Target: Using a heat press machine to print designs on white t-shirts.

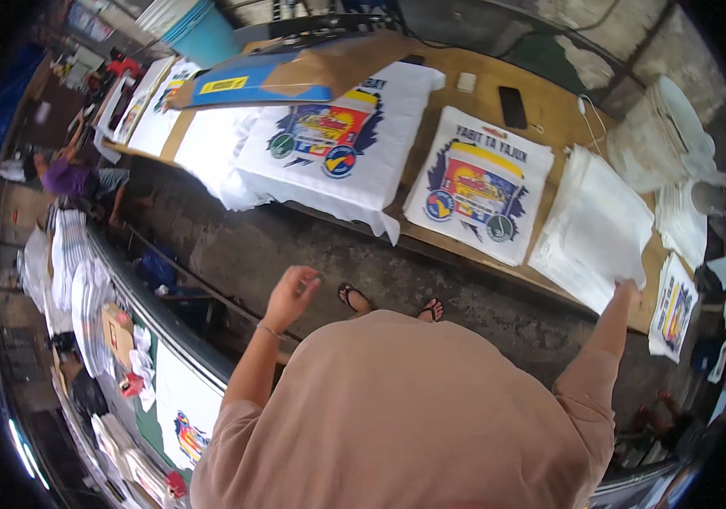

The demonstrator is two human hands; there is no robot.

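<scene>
At the right, my right hand (627,297) pinches the near corner of the top sheet on a stack of plain white fabric sheets (596,225). My left hand (291,297) hangs in the air over the floor, fingers loosely curled and apart, holding nothing. Left of the white stack lies a neat pile of printed white fabric pieces (480,174) with a colourful design. Farther left, a white cloth with a similar print (329,140) drapes over the table's near edge. A blue and brown board-like frame (295,72) rests over its far part.
On the wooden table (456,64) lies a black phone (513,108). A whitish bucket (655,140) stands at the far right, a blue bucket (197,34) at the far left. Another long table (197,352) with printed fabric runs along my left. A person (74,176) crouches beyond.
</scene>
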